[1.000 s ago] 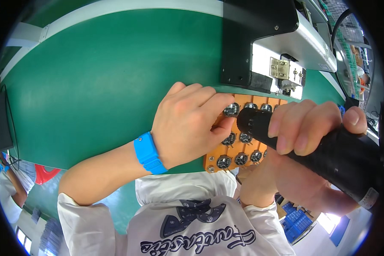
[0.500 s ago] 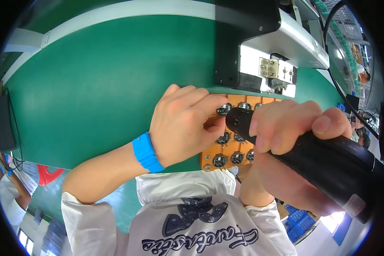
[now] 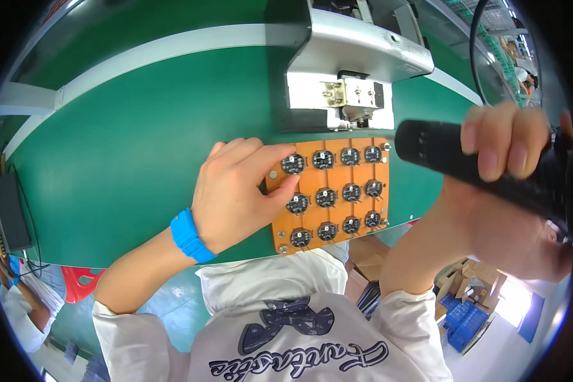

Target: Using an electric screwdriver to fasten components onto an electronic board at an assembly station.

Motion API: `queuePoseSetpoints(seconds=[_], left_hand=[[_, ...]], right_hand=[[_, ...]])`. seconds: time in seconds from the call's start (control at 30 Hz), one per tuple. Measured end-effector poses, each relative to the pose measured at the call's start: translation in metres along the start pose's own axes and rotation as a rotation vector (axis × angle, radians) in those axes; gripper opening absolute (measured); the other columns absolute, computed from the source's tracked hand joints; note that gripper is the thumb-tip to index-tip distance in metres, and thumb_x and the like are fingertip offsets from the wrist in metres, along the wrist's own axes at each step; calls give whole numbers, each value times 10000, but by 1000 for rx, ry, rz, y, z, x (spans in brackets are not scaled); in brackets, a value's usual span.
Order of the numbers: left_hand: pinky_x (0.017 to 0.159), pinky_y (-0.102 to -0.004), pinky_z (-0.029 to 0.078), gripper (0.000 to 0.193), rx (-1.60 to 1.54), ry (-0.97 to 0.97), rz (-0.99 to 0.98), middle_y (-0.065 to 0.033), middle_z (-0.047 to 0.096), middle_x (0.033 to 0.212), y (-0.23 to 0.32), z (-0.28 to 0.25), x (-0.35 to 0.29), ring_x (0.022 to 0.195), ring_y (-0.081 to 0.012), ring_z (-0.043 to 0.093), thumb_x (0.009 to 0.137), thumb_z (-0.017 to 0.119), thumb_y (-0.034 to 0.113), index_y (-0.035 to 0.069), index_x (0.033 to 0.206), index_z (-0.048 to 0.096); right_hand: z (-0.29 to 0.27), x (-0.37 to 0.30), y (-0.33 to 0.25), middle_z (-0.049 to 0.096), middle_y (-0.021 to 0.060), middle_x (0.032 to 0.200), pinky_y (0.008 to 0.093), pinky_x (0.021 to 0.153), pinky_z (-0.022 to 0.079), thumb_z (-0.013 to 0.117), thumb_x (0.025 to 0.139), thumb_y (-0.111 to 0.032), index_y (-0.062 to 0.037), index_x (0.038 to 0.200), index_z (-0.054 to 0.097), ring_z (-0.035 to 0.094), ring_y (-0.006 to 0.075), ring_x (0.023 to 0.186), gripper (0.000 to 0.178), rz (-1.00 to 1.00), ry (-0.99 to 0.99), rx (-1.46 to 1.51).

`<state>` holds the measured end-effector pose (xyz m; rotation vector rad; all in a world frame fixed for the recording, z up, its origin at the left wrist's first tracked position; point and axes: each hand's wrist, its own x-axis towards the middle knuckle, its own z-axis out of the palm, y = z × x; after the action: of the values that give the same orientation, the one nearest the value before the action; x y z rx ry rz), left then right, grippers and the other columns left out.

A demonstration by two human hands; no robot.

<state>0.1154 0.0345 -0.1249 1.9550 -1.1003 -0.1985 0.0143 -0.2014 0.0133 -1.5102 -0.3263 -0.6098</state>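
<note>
We see the left hand [image 3: 235,191], blue strap [image 3: 191,235] at its wrist, pinching a round black circuit module [image 3: 293,164] at the far left corner of a rectangular orange board [image 3: 337,175] on the green bench [image 3: 140,146]; our right hand [image 3: 504,145] grips a thick black cylindrical tool [image 3: 436,149], raised to the board's right.

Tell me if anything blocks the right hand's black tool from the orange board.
Nothing visible stands between the black tool in the right hand and the orange board; the left hand is at its left side.
</note>
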Motion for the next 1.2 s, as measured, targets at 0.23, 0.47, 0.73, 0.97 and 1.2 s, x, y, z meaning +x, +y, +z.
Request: queuePoseSetpoints(seconds=[0.23, 0.47, 0.73, 0.97, 1.2], left_hand=[[774, -412, 510, 399, -36, 81, 24, -59, 655, 875, 11, -7, 4, 818, -284, 622, 735, 893, 104, 90, 1116, 775], [873, -427, 537, 391, -63, 123, 75, -67, 729, 1040, 26, 11, 8, 1026, -292, 682, 758, 875, 80, 95, 1118, 724], [924, -437, 540, 380, -101, 102, 37, -63, 739, 1027, 20, 30, 11, 1049, -301, 707, 794, 856, 57, 91, 1117, 660], [935, -433, 554, 367, -55, 170, 56, -60, 744, 999, 14, 41, 11, 1055, -301, 722, 784, 865, 42, 72, 1092, 667], [886, -422, 590, 357, -183, 212, 14, -55, 740, 980, 7, 51, 9, 1029, -303, 735, 770, 874, 29, 74, 1051, 659]], right_hand=[[13, 15, 23, 587, 80, 949, 414, 776, 492, 573, 886, -725, -43, 1446, 501, 583, 230, 785, 886, 10, -11, 10], [37, 18, 26, 582, 85, 952, 419, 794, 485, 567, 894, -703, -43, 1449, 499, 576, 233, 795, 865, 42, -38, 38], [37, 8, 26, 577, 91, 956, 424, 814, 478, 559, 903, -677, -43, 1453, 497, 569, 237, 806, 842, 67, -48, 59], [0, 20, 27, 572, 97, 959, 429, 832, 471, 553, 910, -655, -43, 1456, 496, 562, 240, 816, 822, 58, -68, 72], [0, 32, 41, 567, 102, 963, 434, 849, 464, 547, 918, -633, -43, 1459, 494, 555, 243, 826, 802, 76, -91, 82]])
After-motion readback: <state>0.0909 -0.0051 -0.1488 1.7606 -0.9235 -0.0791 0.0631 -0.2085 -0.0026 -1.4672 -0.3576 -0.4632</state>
